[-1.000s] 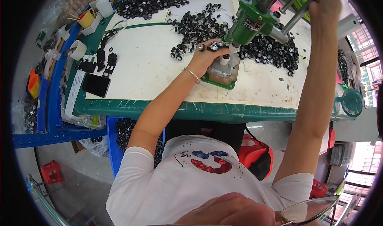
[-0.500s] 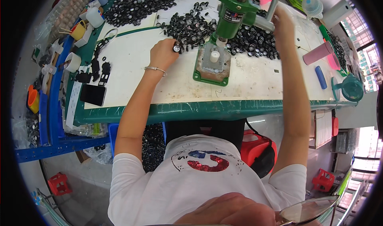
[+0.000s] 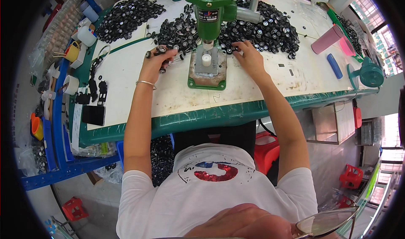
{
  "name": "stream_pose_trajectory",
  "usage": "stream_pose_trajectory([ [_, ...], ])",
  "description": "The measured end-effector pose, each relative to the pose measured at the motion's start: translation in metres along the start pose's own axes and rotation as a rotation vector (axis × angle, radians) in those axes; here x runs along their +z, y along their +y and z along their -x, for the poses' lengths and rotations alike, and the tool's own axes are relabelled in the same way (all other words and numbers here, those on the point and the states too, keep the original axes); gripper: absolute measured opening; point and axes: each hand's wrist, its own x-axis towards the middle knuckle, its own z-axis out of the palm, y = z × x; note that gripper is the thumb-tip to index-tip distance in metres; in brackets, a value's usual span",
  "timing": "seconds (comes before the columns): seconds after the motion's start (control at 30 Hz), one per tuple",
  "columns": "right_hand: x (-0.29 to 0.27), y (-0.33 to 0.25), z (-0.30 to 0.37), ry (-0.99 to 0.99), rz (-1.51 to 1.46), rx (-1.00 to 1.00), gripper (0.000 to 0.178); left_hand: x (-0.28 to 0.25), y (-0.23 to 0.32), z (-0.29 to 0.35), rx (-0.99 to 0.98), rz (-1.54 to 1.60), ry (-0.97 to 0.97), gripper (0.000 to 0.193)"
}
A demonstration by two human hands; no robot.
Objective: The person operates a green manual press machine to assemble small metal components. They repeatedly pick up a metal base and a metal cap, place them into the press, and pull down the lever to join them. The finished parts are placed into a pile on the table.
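Black wheels (image 3: pixel 160 49) | in left hand (image 3: pixel 152 66) | right hand (image 3: pixel 250 59) at wheel pile's (image 3: pixel 270 30) edge

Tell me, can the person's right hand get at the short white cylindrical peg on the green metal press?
Probably yes: the right hand is just right of the press base, with nothing visible blocking the peg from that side. The press head overhangs it, so access from above looks tighter.

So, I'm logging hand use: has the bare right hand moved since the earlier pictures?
Yes: the right hand moved leftward and downward in view, closer to the green metal press base.
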Motion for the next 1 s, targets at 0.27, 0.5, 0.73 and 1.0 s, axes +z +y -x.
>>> stream_pose_trajectory([
  [0.27,0.007,0.002,-0.006,0.163,-0.266,-0.056,0.015,0.03,0.005,0.02,-0.105,0.58,-0.274,0.025],
  [0.5,-0.007,-0.085,-0.003,-0.25,-0.942,0.26,0.018,0.035,0.007,0.024,0.015,0.463,-0.42,0.028],
  [0.73,0.007,-0.092,0.0,-0.097,-0.465,-0.053,0.016,0.04,0.006,0.029,-0.042,0.506,-0.211,0.021],
  [1.0,-0.001,-0.085,-0.002,-0.205,-0.849,0.347,0.023,0.059,0.007,0.031,0.048,0.467,-0.244,0.013],
])
